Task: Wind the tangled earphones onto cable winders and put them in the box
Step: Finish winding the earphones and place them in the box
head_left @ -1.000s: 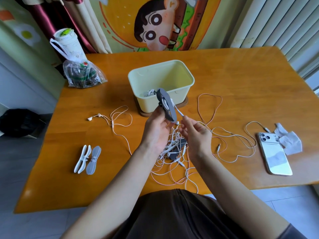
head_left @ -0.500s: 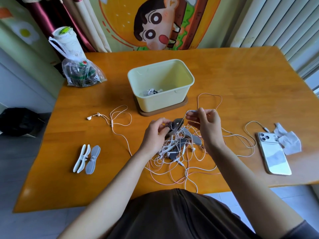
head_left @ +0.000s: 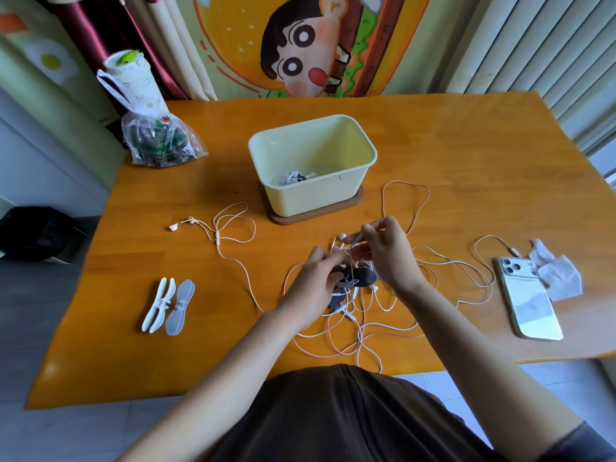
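A dark grey cable winder (head_left: pixel 362 276) is gripped in the left hand (head_left: pixel 315 281) and a white earphone (head_left: pixel 343 235) is pinched by the right hand (head_left: pixel 388 253), directly above the tangled earphones (head_left: pixel 348 310). The cream box (head_left: pixel 313 195) is seen just beyond on the orange desk (head_left: pixel 466 145), backed by a cartoon curtain (head_left: pixel 300 51).

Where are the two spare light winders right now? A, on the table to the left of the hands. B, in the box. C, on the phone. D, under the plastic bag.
A: the winders lie side by side on the table, left of the box and apart from it.
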Tool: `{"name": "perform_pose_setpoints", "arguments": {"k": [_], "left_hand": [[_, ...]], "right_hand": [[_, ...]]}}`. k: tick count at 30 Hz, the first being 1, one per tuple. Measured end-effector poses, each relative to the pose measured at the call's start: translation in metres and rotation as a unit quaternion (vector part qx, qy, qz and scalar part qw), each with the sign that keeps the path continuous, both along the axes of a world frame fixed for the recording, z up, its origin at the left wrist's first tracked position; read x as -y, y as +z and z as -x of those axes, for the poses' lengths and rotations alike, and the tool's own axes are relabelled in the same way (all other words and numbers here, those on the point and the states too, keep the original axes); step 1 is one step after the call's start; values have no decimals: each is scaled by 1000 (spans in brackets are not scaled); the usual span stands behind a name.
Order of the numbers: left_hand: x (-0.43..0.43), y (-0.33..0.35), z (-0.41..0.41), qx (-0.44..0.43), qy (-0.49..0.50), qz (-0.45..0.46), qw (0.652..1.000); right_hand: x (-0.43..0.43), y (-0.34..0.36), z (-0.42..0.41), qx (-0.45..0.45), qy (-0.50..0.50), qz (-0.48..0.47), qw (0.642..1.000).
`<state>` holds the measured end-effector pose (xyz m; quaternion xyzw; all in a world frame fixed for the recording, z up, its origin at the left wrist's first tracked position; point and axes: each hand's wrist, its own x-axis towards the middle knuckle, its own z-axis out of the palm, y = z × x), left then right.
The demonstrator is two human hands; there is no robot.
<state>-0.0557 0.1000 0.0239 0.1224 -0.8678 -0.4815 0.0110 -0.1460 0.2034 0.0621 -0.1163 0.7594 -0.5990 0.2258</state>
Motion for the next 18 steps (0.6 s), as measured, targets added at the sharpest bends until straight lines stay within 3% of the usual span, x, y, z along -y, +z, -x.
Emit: {"name": "perform_pose_setpoints", "arguments": {"k": [10,18], "left_hand": [[-4,17,3,-8,38,-136,990],[-12,25,5,-45,162,-295,941]], "right_hand": [[4,3,-5,19,-113,68,991],[7,2,-10,-3,-153,128,980]]}}
